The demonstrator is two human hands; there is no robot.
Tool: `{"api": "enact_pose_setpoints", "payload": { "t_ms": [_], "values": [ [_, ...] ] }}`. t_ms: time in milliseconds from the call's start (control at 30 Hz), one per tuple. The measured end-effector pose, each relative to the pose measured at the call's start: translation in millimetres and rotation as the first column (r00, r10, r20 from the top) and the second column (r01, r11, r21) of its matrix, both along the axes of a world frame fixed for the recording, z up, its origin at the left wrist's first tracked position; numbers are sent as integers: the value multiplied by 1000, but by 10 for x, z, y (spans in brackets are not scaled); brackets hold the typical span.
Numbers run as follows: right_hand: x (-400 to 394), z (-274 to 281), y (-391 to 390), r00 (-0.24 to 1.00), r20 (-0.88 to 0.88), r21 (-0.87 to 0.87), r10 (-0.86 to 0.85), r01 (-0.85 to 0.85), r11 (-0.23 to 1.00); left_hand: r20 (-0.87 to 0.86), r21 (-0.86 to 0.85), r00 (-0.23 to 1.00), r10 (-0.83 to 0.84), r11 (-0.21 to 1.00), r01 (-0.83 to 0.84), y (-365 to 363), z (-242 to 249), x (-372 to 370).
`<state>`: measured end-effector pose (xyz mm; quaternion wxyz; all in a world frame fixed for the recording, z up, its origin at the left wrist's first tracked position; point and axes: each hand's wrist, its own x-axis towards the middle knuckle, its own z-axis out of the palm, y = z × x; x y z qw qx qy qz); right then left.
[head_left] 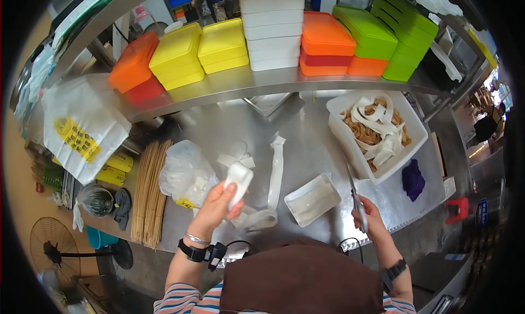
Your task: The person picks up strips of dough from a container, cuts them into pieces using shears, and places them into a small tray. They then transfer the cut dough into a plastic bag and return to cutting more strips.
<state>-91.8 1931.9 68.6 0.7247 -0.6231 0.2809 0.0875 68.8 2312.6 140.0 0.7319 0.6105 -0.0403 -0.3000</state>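
Observation:
My left hand (219,203) is closed round a white, rounded block-like piece (239,181), held above the steel table. My right hand (370,218) grips the handle end of scissors (356,196), whose blades point up toward the large white tub. Between my hands, a long white strip (277,174) lies on the table, with looped strips (257,218) below it. A small white tray (313,199) sits left of the scissors. The large white tub (414,133) holds brown strips (363,132) with white strips (385,117) on top.
Bundled wooden skewers (150,193) and a clear plastic bag (187,172) lie at the left. A purple cloth (413,180) is at the right. Along the back, a metal shelf (229,88) holds stacked white boxes (273,35) and yellow, orange and green ones.

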Motion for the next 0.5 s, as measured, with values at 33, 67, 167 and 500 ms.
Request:
{"api": "enact_pose_setpoints", "payload": {
  "t_ms": [33,67,167,500],
  "values": [
    [58,413,120,995,48,200,88,-96,975,-38,-82,998,-50,995,47,-14,-26,8],
    [102,552,203,972,161,353,172,-220,909,-71,-167,991,-109,981,96,-31,-42,19],
    [313,986,421,815,304,421,493,-579,698,-63,-197,986,-156,970,141,-90,-62,62],
    [678,1052,932,756,321,449,570,-651,612,100,9,953,-287,958,288,-175,-77,-5]
  ]
}}
